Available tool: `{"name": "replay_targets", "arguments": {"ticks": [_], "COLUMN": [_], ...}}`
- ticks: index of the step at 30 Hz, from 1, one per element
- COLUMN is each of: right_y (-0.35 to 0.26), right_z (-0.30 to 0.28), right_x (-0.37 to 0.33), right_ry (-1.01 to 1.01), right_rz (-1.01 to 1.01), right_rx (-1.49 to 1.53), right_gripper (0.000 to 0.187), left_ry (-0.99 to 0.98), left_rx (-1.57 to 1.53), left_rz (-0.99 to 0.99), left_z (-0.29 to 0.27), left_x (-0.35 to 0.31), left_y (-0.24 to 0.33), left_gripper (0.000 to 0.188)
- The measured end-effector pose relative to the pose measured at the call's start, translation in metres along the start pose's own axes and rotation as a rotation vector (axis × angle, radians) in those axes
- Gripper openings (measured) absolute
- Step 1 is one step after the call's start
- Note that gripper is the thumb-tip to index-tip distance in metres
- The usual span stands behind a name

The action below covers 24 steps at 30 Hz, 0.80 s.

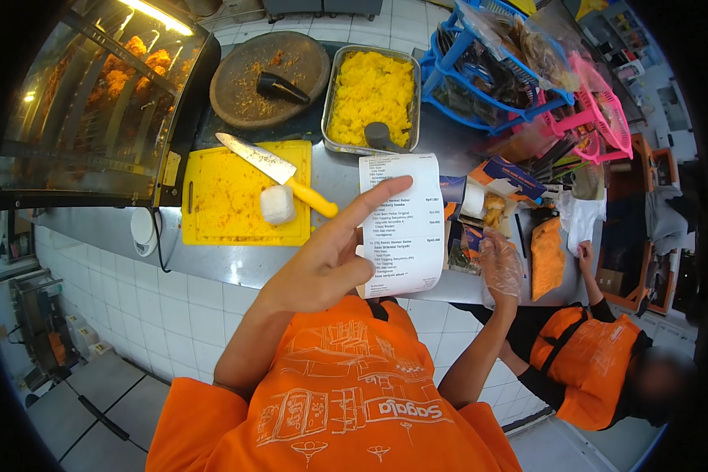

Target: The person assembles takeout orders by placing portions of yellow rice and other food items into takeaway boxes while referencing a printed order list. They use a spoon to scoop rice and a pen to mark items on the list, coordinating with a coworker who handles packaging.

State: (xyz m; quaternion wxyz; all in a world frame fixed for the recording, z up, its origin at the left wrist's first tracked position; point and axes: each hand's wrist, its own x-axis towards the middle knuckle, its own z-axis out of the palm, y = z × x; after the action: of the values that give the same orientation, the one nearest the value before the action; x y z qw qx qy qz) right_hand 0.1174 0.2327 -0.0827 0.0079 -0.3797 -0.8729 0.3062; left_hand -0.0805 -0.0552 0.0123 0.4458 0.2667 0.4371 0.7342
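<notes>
Fingers of the left hand are pinching a paper slip along its left edge, thumb near the lower corner and the forefinger stretching straight up across the print toward one o'clock; the other fingers are curling behind the sheet. The slip is hanging upright over the front lip of the counter, at the centre of the view.

Going from largest to smallest: a glass case of fried food is filling the ten o'clock corner. The steel counter is running from there to three o'clock. On it a yellow board is lying at eleven o'clock of the hand, a round wooden block is sitting beyond it, and a metal tray of yellow rice is standing at twelve o'clock. A knife with a yellow handle is resting slantwise on the board, and a small white wrapped lump is touching the handle.

The right hand, in a thin clear glove, is hovering half-open at three o'clock of the slip, apart from it and holding nothing.

The slip looks very light, thin and floppy, curling at its top edge and likely to tear or smudge under greasy fingers; a gentle pinch at a margin is probably holding it best.
</notes>
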Motion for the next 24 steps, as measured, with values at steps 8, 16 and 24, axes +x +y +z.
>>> {"name": "replay_targets", "arguments": {"ticks": [8,16,24], "right_y": [-0.026,-0.130,-0.217], "right_z": [-0.020,-0.019,0.118], "right_x": [0.022,0.082,0.203], "right_ry": [-0.071,0.052,-0.153], "right_rz": [-0.114,-0.528,-0.424], "right_rx": [-0.193,-0.029,-0.509], "right_gripper": [0.030,0.029,0.030], "left_ry": [0.106,0.136,0.308], "left_rx": [-0.092,-0.021,0.172], "left_rz": [-0.064,-0.020,-0.046], "left_z": [-0.004,-0.022,-0.036], "left_x": [-0.011,-0.022,-0.047], "left_y": [0.002,-0.003,-0.009], "left_gripper": [0.081,0.067,0.060]}}
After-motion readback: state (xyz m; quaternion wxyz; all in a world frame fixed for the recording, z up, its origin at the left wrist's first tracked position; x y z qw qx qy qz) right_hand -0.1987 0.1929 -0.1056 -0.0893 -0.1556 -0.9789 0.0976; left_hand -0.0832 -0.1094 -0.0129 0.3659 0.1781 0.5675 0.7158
